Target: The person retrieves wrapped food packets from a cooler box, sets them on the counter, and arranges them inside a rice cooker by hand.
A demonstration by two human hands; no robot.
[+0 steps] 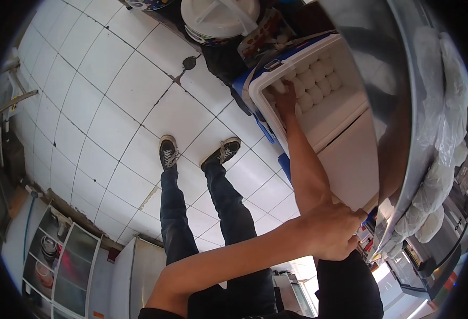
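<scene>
Balls [307, 78]: lying packed inside cooler [327, 112]
Right hand [285, 100]: reaching among balls, cannot tell if pinching
Left hand [332, 231]: curling fingers beside desk [414, 127]

The floor [90, 69] has big, shiny white tiles with dark lines between them, and some lines look dirty. A small, dark round spot [189, 63] sits on one part. At the lower left is a cupboard [74, 271] with a white frame and cloudy panes, and things are on its shelves. Next to it is a big pale box [149, 271]. Bright white light [305, 268] shines near the bottom.
</scene>
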